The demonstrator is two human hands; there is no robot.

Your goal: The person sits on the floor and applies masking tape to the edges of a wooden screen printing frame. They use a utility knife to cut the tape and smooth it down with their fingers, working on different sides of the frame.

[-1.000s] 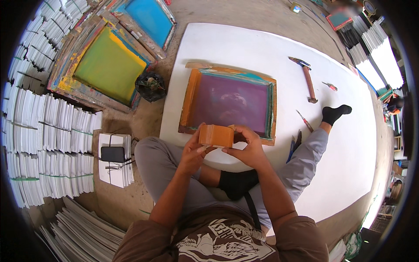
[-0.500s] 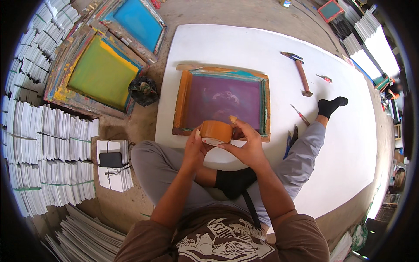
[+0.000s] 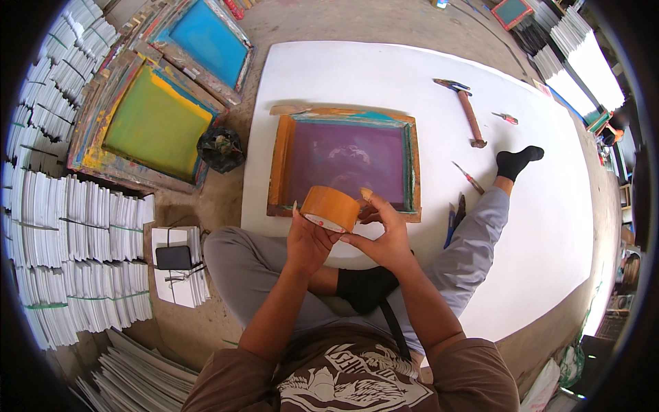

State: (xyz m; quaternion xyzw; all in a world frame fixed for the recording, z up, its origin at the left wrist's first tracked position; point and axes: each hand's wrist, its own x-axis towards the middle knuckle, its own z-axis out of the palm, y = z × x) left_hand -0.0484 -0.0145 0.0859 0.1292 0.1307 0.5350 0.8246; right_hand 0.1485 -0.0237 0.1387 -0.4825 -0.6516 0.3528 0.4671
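A wide roll of orange-brown tape (image 3: pixel 329 208) is between my hands, above the near edge of a wooden screen-printing frame (image 3: pixel 347 161) with purple mesh. My left hand (image 3: pixel 307 244) holds the roll from its left and lower side, some fingers hidden by it. My right hand (image 3: pixel 386 237) grips its right side, the thumb at the lower edge and the index finger raised by the upper edge. Something tan covers that index fingertip. The frame lies flat on a large white sheet (image 3: pixel 528 254), its corners worn and paint-stained.
Right of the frame lie a hammer (image 3: pixel 469 118), a small screwdriver (image 3: pixel 506 119), a thin pointed tool (image 3: pixel 468 177) and blue-handled pliers (image 3: pixel 453 223) beside my outstretched leg. Left stand paint-covered screens (image 3: pixel 161 127), a black plastic bag (image 3: pixel 221 148), paper stacks (image 3: pixel 82 213) and a phone (image 3: pixel 173 257).
The tape roll has tilted and shifted slightly left, showing more of its lower side edge. My left hand has turned with it, its palm more in view. The whole view has shifted a little.
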